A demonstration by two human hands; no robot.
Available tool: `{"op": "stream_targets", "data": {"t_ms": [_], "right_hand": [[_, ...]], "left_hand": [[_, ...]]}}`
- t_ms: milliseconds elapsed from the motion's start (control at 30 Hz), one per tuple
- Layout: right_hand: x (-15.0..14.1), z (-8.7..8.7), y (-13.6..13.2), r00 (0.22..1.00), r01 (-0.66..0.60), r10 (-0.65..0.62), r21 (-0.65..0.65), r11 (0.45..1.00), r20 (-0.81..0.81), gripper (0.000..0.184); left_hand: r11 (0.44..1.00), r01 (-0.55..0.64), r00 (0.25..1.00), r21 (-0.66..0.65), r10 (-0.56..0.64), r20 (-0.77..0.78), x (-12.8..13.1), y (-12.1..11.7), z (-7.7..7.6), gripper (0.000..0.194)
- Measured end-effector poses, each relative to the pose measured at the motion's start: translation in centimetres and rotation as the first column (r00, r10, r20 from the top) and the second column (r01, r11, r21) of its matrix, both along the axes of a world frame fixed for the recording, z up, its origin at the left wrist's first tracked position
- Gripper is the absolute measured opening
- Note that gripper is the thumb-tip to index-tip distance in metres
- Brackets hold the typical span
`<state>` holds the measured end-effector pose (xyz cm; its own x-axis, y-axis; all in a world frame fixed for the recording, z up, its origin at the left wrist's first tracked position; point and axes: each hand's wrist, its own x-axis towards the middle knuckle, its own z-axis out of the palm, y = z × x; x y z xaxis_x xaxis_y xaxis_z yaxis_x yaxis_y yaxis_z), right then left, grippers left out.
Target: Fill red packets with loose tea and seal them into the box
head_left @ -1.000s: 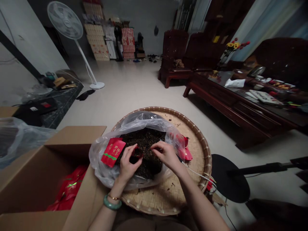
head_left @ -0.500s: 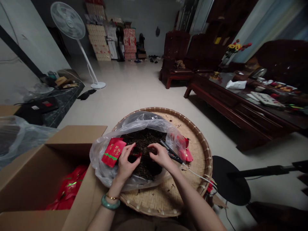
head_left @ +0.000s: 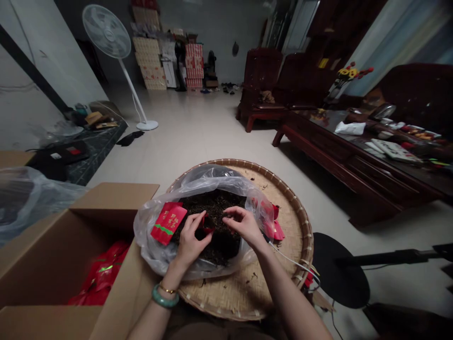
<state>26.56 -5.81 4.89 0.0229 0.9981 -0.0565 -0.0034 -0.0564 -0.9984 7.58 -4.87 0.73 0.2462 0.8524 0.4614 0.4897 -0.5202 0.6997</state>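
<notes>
Dark dried tea leaves [head_left: 200, 202] fill a clear plastic bag [head_left: 231, 183] whose mouth is spread wide on a round woven bamboo tray [head_left: 244, 295]. My left hand [head_left: 190, 241] is curled round a small red pouch [head_left: 208, 230], held over the leaves with its dark opening showing. Just right of it, my right hand [head_left: 245, 226] has thumb and fingers pinched together on a few tea leaves, low over the heap. Flat red packets [head_left: 169, 223] with gold print and a green stripe lie on the bag's left side. More red packets [head_left: 278, 230] rest at its right.
An open cardboard box [head_left: 116, 198] with red filled packets [head_left: 106, 274] stands at the left. A white cord [head_left: 292, 258] crosses the tray's right rim. Right of the tray is a black round stand base [head_left: 339, 278]. A dark wooden table [head_left: 339, 165] stands beyond.
My right hand has moved slightly up and right, its fingers closer together, now covering the black sealing tool. My left hand with the pouch has shifted slightly right.
</notes>
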Motion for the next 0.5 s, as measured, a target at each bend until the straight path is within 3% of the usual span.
{"op": "stream_targets", "data": {"t_ms": [100,233,367,500], "right_hand": [[-0.5,2.1,-0.7,0.981,-0.018,-0.011,0.151,0.988,0.194,0.023],[-1.4,3.8,-1.3,0.892,-0.089,-0.068,0.32,0.943,0.448,0.028],[-1.7,3.8,-1.5,0.843,-0.135,-0.092,0.374,0.918,0.529,0.028],[-1.6,3.2,-1.6,0.791,-0.161,-0.111,0.38,0.911,0.602,0.016]], "left_hand": [[1.0,0.006,1.0,-0.006,-0.007,-0.014,0.2,0.0,0.0,0.056],[1.0,0.008,1.0,-0.011,-0.008,-0.019,0.5,0.0,-0.1,0.057],[1.0,0.006,1.0,-0.009,-0.006,-0.025,0.5,-0.1,-0.1,0.059],[1.0,0.006,1.0,-0.018,-0.006,-0.027,0.7,-0.2,-0.2,0.059]]}}
